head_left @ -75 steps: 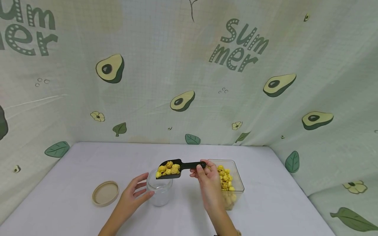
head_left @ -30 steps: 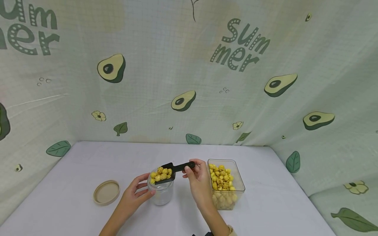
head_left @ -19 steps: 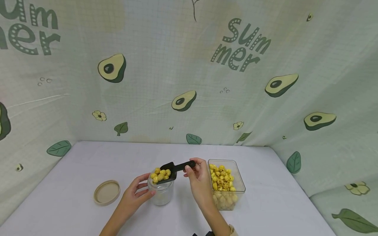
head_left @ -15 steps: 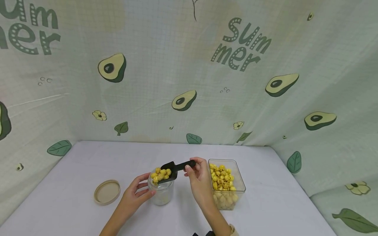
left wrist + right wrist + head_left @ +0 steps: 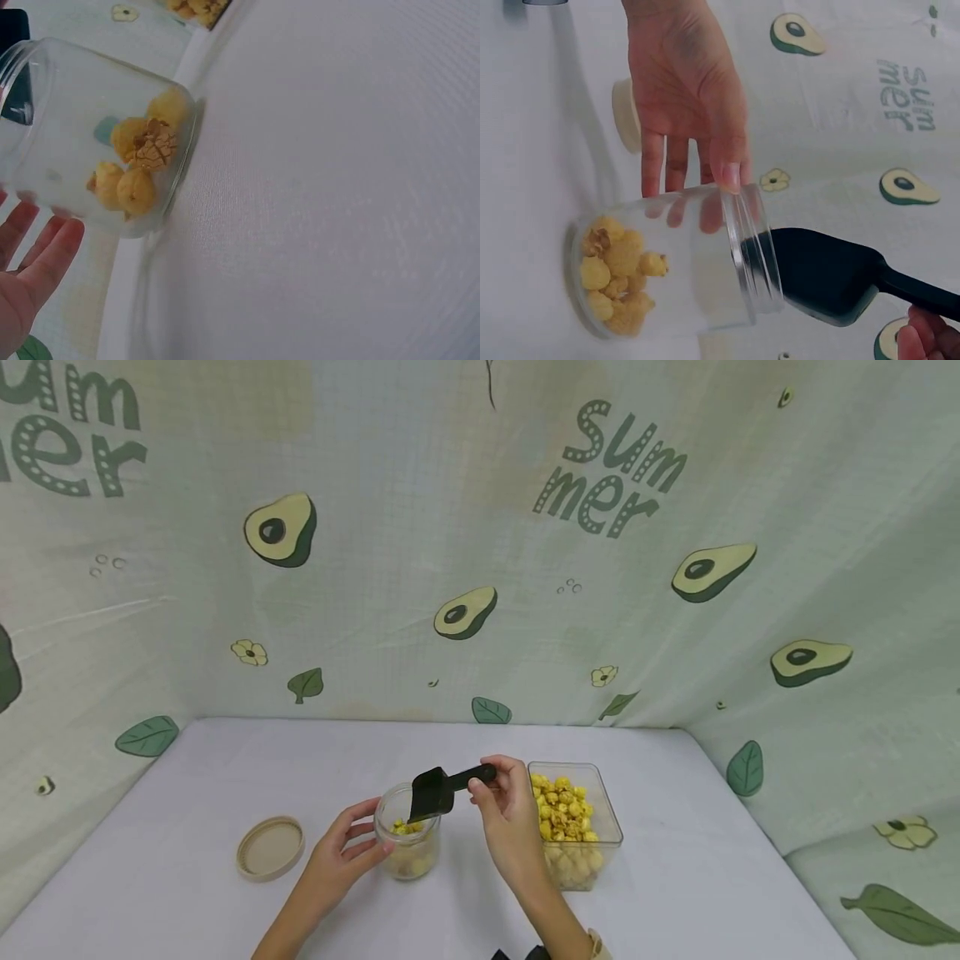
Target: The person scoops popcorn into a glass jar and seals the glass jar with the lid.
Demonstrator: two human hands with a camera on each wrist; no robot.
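A clear glass jar (image 5: 420, 856) stands upright on the table, several pieces of yellow popcorn (image 5: 622, 259) lying at its bottom. My left hand (image 5: 343, 850) holds the jar from the left, thumb near the rim and fingers along the far side. In my right hand (image 5: 512, 814) is the handle of a black scoop (image 5: 431, 795), pinched between thumb and fingers. Its blade is tipped down, with its front edge just inside the jar's mouth in the right wrist view. No popcorn shows on the blade.
Right of the jar, a clear plastic box (image 5: 613, 837) holds a heap of popcorn (image 5: 564, 810). A round beige lid (image 5: 271, 850) lies to the left of my left hand. Behind the white table (image 5: 337, 752) hangs a printed curtain (image 5: 360, 527).
The right hand brought the loaded scoop left over the jar, then tilted it. The popcorn slid off the blade into the jar. The left hand stayed at the jar.
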